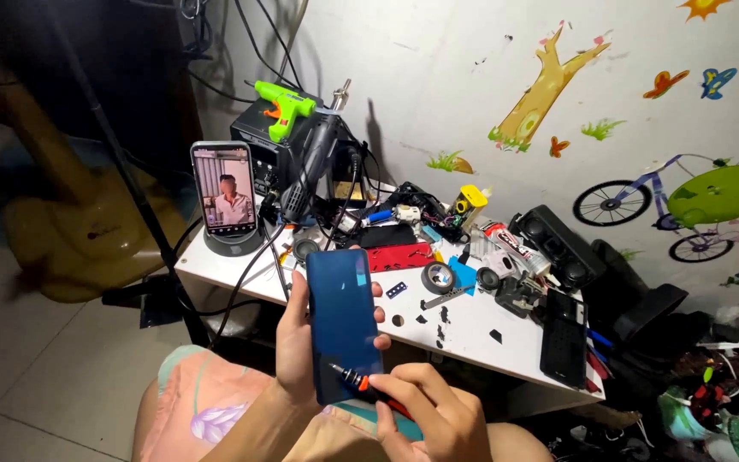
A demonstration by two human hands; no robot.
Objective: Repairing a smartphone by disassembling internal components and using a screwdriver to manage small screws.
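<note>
My left hand (299, 344) grips a dark blue phone (342, 316) from its left side, back cover up, held over my lap in front of the white table (472, 329). My right hand (428, 409) holds a small screwdriver (354, 379) with an orange collar and red handle. Its tip touches the phone's lower back near the bottom edge.
A second phone (225, 188) stands lit in a holder at the table's left corner. Behind it sit a black station box (260, 145), a green glue gun (283, 107) and a hot-air handle (312, 167). Red phone cover (399, 256), tape roll (438, 278), black speaker (555, 244) and a dark phone (564, 338) clutter the table.
</note>
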